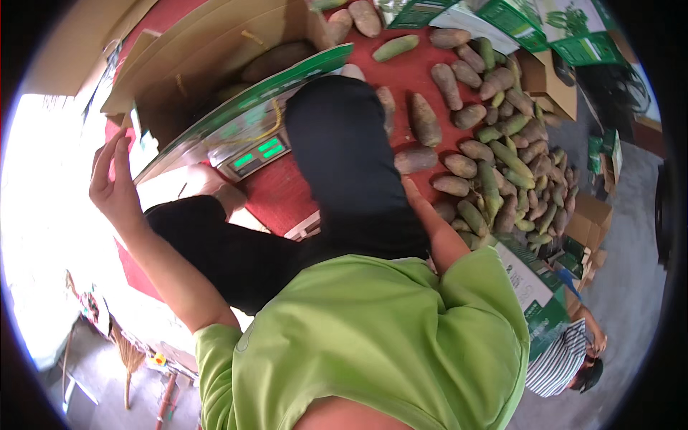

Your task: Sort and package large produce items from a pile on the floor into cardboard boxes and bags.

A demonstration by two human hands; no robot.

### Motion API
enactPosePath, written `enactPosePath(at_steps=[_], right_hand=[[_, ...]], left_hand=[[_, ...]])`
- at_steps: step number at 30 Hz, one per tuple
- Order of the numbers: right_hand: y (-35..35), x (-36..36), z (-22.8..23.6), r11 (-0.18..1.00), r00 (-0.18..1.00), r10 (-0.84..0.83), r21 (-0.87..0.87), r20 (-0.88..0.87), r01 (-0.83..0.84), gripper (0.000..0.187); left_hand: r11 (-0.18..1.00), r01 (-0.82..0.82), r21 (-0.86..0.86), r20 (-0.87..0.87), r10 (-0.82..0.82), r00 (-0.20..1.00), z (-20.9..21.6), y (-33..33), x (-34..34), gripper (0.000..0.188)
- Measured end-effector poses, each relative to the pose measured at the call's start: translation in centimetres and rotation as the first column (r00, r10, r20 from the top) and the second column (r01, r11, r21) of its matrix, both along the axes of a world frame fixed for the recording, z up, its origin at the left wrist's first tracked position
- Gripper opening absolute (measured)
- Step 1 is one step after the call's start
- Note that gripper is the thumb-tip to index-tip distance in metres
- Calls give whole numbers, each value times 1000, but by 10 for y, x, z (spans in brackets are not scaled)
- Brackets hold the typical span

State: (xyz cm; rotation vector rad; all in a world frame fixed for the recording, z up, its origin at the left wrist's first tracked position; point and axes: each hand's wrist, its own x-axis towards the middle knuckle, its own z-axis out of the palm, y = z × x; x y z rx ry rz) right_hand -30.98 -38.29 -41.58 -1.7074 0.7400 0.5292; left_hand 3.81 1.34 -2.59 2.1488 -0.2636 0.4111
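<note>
Over on the left side, I see the left hand (115, 188) lifted up in the air. Its fingers are spread wide and it holds nothing. It is near the corner of a big brown cardboard box (208, 50), but it does not touch it.

I see the right arm reach forward toward a pile of long brown and green vegetables (502, 165). The right hand goes behind a black-clothed knee (344, 158), so I cannot tell if it is wide, narrow or holding something. One brown vegetable (416, 159) lies just beside the spot where the arm goes out of sight.

The pile sits on a red floor mat (412, 72) and spreads out to the right. More of the same vegetables lie inside the cardboard box.

Between the box and the knee sits a weighing scale (254, 154) with glowing green digits. A long green and white strip of box flap (287, 79) lies across its top.

Green and white cartons (566, 25) are stacked at the top right. At the bottom right, another person in a striped shirt (562, 358) bends low, well apart from the pile.
</note>
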Motion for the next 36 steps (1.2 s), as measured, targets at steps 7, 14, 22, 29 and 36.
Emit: enactPosePath(at_steps=[7, 14, 22, 29, 36], right_hand=[[17, 44, 74, 968, 972, 129, -188, -196, -166, 34], [13, 31, 33, 972, 996, 48, -225, -71, -63, 27], [22, 31, 61, 952, 973, 162, -234, -164, -198, 23], [11, 43, 87, 918, 959, 149, -327, -242, -225, 23], [-5, 33, 62, 824, 927, 261, -438, -269, -359, 23]], left_hand=[[1000, -23, -6, 4, 23, 1000, -3, 0, -7, 14], [1000, -24, -11, 15, 24, 1000, 7, 3, -6, 14], [995, 21, 102, -15, -19, 1000, -10, 26, -3, 19], [993, -14, 119, -63, 22, 998, -2, 6, -1, 19], [980, -113, 164, -76, 127, 989, 2, 7, -3, 19]])
